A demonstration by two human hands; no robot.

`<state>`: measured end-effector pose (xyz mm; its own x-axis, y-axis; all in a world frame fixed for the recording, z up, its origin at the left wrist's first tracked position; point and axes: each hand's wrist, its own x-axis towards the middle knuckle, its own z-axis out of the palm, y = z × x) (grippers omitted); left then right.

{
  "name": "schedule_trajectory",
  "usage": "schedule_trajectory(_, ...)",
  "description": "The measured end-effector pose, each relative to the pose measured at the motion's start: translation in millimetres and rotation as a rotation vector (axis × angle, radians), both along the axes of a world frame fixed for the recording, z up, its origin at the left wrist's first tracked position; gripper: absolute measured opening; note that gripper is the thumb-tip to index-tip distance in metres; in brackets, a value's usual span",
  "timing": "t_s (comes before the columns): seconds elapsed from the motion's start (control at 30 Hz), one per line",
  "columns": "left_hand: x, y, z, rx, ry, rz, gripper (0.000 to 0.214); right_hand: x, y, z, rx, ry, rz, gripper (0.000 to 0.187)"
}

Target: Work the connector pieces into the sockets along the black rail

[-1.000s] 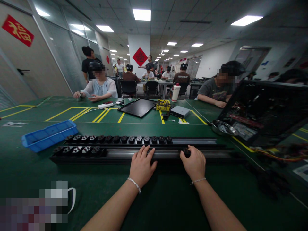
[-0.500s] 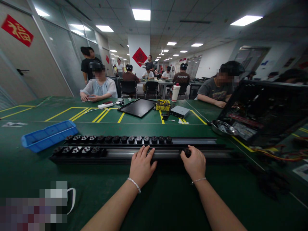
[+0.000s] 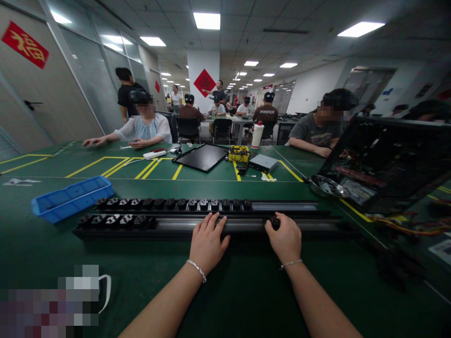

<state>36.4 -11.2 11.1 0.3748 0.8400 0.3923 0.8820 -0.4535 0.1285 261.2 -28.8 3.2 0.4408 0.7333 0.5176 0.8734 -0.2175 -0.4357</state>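
Observation:
Across the table in front of me lie two long black power tracks, a near one and a far one. Small black socket modules sit along the left part of each; the far row is longer than the near row. My left hand rests on the near track with its fingers spread, holding nothing. Further right on that track, my right hand pinches a single black socket module between thumb and fingers. Its underside is hidden, so whether it is seated in the track is unclear.
A blue plastic bin stands beyond the tracks' left ends. At the right are a metal bowl, an opened black computer case and loose cables. A flat black panel lies further back, and people sit across the table.
My hands and the socket module stay in place. Across the table, a seated person has stretched one arm out to the left, and the standing person behind has turned.

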Motion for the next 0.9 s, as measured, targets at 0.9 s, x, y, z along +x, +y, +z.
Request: schedule_trajectory(0.9, 0.2, 0.2, -0.6, 0.007, -0.005, 0.002, 0.048, 3.2, -0.7, 0.4, -0.041, -0.022, -0.001, 0.03)
